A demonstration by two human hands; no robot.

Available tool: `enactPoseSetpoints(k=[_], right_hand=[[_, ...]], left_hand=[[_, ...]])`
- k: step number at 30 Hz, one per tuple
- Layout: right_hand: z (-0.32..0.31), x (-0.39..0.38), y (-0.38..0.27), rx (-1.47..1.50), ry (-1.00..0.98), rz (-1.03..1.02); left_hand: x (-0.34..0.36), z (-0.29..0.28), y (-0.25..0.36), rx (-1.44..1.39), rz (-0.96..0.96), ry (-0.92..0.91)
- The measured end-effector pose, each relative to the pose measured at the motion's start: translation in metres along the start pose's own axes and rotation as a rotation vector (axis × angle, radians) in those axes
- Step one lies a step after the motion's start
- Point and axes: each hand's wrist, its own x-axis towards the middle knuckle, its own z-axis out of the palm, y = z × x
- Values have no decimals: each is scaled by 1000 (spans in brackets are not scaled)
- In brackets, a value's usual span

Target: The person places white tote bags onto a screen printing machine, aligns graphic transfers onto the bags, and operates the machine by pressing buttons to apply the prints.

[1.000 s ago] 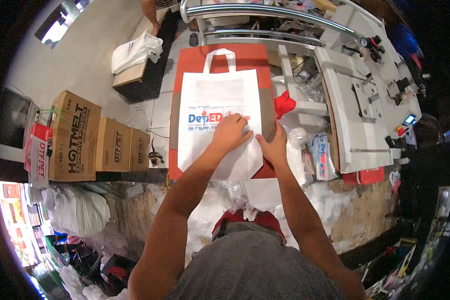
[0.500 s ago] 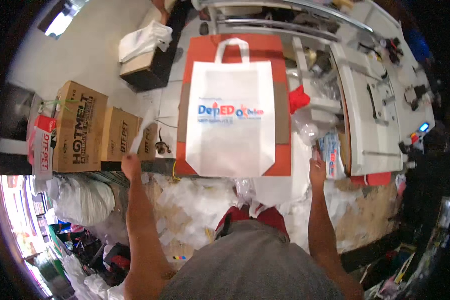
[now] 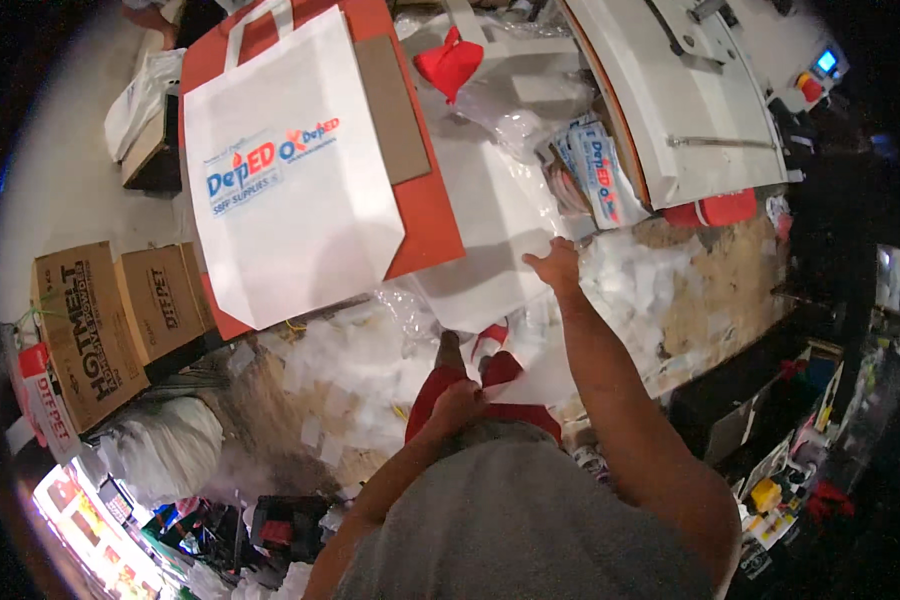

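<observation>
Pinching a thin pale sheet point(image 3: 538, 384) by its left end in the left hand point(image 3: 460, 402), near the waist and just above the red shorts point(image 3: 435, 388). Holding the right hand point(image 3: 554, 264) out farther and to the right, with thumb and fingers spread apart, by the near right edge of a smooth white surface point(image 3: 490, 225); cannot tell whether touching it. Facing a white tote bag point(image 3: 300, 245), lying flat, printed side up, on a red board point(image 3: 435, 238), farther and to the left of both hands, well apart from each. Seeing blue, red and white printed packets point(image 3: 600, 175) lying just beyond the right hand, slightly to its right, and a red cloth point(image 3: 450, 63) resting farther still, just right of the board.
</observation>
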Motion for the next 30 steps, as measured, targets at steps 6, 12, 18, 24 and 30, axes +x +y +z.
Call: enactPoseSetpoints(k=[6, 12, 18, 24, 30], right_hand=[[-9, -7, -7, 30, 151, 90], [-29, -24, -8, 295, 164, 143], [-39, -38, 11, 480, 326, 5], [-42, -41, -3, 505, 289, 43], [-49, -65, -14, 37, 483, 13]], left_hand=[[30, -43, 26, -171, 95, 336], [51, -73, -41, -168, -3, 713], [78, -73, -39, -117, -96, 750], [69, -59, -59, -449, -226, 709], [41, -44, -86, -439, -334, 585]])
